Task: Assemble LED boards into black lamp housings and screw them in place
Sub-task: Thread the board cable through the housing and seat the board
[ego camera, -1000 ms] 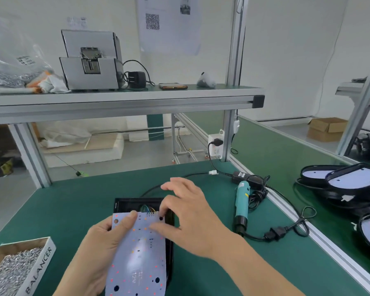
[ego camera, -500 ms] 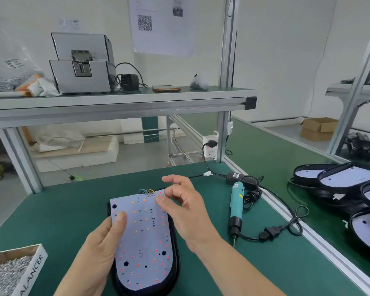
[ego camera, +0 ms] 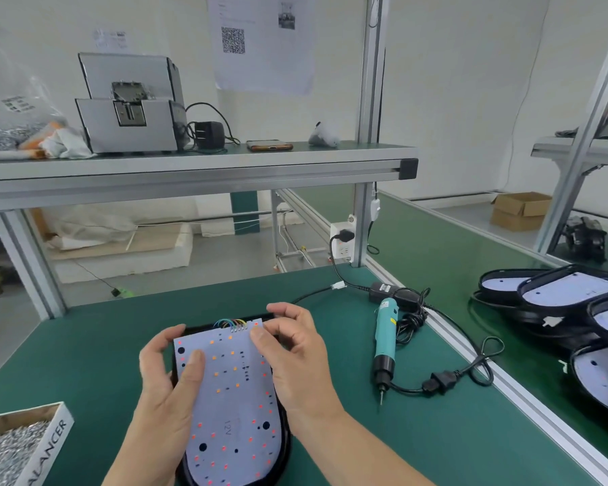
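Green workbench [ego camera: 85, 345] filled the lower view, with a metal shelf [ego camera: 190, 166] running across above it. A stack of black housings fitted with white boards [ego camera: 569, 292] lay on the neighbouring bench, well right. A grey machine [ego camera: 130, 107] sat on the shelf at left, and a phone [ego camera: 269, 145] lay further right on it. The LED board [ego camera: 232, 398] lay centre-near on the bench, face up, rounded end toward the person. It sat in the black housing [ego camera: 285, 450], whose rim showed along the right and far edges. Both forearms came in from the bottom edge and met at the board. The left hand [ego camera: 165, 387] was at the board's left side, thumb laid flat on the face near the far-left corner, fingers curled round the left edge, gripping it. The right hand [ego camera: 295, 359] was at the far-right corner, thumb tip pressed on the board face, index finger hooked over the housing's far rim, and the other fingers curled narrow beside the edge. I could not tell whether the board was fully seated. A box of screws [ego camera: 18, 447] stood at the near left, apart from the hands. A teal electric screwdriver [ego camera: 385, 338] lay on the bench right of the right hand, not touched, tip toward the person, with its black cable looped beside it. Coloured wires [ego camera: 230, 323] arched from the board's far edge into the housing.
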`<state>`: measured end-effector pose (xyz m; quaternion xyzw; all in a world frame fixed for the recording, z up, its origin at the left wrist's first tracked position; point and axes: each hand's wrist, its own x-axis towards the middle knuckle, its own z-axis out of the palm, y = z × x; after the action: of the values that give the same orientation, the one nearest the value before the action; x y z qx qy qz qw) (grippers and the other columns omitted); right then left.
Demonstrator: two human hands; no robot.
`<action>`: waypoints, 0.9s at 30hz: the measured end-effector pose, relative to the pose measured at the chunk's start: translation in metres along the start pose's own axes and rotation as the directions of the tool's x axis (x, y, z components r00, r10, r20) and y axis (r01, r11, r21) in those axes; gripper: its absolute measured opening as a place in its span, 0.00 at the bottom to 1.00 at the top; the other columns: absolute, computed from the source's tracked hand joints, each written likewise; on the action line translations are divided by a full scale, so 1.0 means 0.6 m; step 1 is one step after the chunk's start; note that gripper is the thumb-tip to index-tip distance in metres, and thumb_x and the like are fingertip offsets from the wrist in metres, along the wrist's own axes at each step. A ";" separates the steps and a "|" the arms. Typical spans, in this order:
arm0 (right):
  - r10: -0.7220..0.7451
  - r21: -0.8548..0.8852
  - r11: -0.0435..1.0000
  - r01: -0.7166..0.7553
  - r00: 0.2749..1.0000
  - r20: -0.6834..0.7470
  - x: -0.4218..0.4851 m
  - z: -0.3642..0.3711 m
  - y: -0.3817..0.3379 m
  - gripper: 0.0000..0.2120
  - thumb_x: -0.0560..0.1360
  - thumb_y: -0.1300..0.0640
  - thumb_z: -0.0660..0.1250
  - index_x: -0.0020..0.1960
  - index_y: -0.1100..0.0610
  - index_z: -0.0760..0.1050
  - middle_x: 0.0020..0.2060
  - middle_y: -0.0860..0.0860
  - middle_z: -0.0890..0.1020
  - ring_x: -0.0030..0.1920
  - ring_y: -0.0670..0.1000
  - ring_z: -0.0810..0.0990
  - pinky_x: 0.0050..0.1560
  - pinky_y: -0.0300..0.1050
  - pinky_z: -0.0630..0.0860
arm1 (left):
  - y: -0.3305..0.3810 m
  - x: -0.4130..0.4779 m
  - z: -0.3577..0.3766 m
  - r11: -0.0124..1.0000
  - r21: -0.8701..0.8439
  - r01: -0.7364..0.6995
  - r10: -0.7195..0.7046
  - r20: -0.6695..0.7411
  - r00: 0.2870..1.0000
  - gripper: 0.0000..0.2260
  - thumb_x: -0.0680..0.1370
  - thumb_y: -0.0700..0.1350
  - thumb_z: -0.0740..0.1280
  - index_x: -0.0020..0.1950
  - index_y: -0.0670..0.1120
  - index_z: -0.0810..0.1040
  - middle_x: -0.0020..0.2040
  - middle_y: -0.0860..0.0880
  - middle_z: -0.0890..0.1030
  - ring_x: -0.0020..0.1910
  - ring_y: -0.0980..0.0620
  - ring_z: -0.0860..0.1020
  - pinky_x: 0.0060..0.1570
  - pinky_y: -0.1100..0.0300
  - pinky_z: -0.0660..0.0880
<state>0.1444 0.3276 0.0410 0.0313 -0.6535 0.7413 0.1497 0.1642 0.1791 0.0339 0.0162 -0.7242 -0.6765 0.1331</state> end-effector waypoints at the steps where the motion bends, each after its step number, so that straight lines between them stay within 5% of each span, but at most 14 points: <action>1: 0.016 0.042 0.999 -0.016 1.000 -0.013 0.000 0.000 -0.002 0.10 0.76 0.61 0.73 0.35 0.57 0.81 0.58 0.44 0.75 0.55 0.39 0.77 0.55 0.37 0.74 | 0.002 -0.002 0.001 1.000 -0.002 0.013 -0.013 -0.001 1.000 0.12 0.78 0.58 0.62 0.54 0.77 0.67 0.38 0.74 0.77 0.35 0.63 0.81 0.41 0.53 0.74; 4: 0.050 0.119 0.992 -0.049 0.999 -0.001 0.003 0.000 -0.005 0.11 0.76 0.61 0.74 0.34 0.56 0.81 0.58 0.45 0.75 0.54 0.40 0.78 0.50 0.33 0.74 | -0.003 -0.005 0.005 0.994 -0.080 0.069 -0.069 0.001 0.998 0.24 0.72 0.66 0.61 0.68 0.74 0.61 0.55 0.77 0.73 0.52 0.67 0.79 0.48 0.58 0.73; 9: -0.032 -0.051 0.998 0.039 0.990 0.135 0.011 -0.016 0.003 0.10 0.75 0.58 0.75 0.36 0.50 0.83 0.60 0.39 0.76 0.67 0.43 0.72 0.66 0.42 0.70 | -0.012 -0.004 -0.011 0.996 -0.006 0.094 -0.094 -0.006 0.996 0.20 0.73 0.70 0.59 0.63 0.70 0.73 0.60 0.63 0.81 0.60 0.60 0.79 0.62 0.53 0.72; 12: 0.056 -0.279 0.959 0.056 0.925 0.377 0.031 -0.053 -0.012 0.11 0.75 0.56 0.76 0.35 0.48 0.79 0.63 0.36 0.75 0.68 0.38 0.69 0.64 0.35 0.62 | -0.006 -0.005 -0.023 0.980 0.180 0.082 -0.072 -0.057 0.996 0.18 0.75 0.71 0.49 0.60 0.73 0.71 0.57 0.70 0.76 0.56 0.61 0.75 0.58 0.57 0.63; 15: 0.115 -0.389 0.914 0.112 0.849 0.515 0.049 -0.076 -0.028 0.13 0.75 0.58 0.75 0.36 0.50 0.76 0.65 0.36 0.74 0.69 0.39 0.68 0.66 0.39 0.60 | -0.014 -0.005 -0.020 0.947 0.313 0.075 -0.083 0.014 0.996 0.09 0.85 0.56 0.50 0.54 0.68 0.68 0.52 0.60 0.75 0.54 0.51 0.73 0.52 0.56 0.63; 19: -0.016 -0.231 0.966 0.118 0.916 0.401 0.041 -0.053 -0.022 0.16 0.74 0.62 0.74 0.33 0.49 0.74 0.65 0.38 0.75 0.71 0.43 0.68 0.71 0.46 0.60 | -0.033 -0.006 -0.012 0.937 0.348 0.038 -0.053 0.033 0.998 0.10 0.84 0.44 0.53 0.61 0.47 0.71 0.56 0.50 0.74 0.53 0.43 0.75 0.39 0.63 0.65; 24: -0.071 -0.320 0.924 0.208 0.918 0.391 0.038 -0.052 -0.005 0.14 0.75 0.59 0.73 0.34 0.50 0.74 0.65 0.34 0.72 0.71 0.38 0.64 0.65 0.34 0.58 | -0.012 -0.004 -0.017 0.905 0.423 0.049 -0.024 -0.064 0.998 0.11 0.84 0.39 0.51 0.55 0.55 0.66 0.56 0.53 0.71 0.49 0.48 0.71 0.44 0.58 0.60; 27: -0.059 -0.463 0.842 0.278 0.899 0.434 0.050 -0.063 -0.004 0.10 0.76 0.57 0.73 0.38 0.53 0.75 0.64 0.37 0.72 0.70 0.39 0.63 0.65 0.35 0.59 | -0.011 -0.018 -0.016 0.873 0.480 -0.081 0.084 0.017 0.996 0.16 0.70 0.47 0.48 0.55 0.50 0.66 0.55 0.52 0.67 0.43 0.55 0.72 0.40 0.64 0.61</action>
<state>0.1224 0.3704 0.0451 0.2008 -0.8381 0.5007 0.0807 0.1755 0.1717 0.0260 0.0194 -0.8690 -0.4694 0.1554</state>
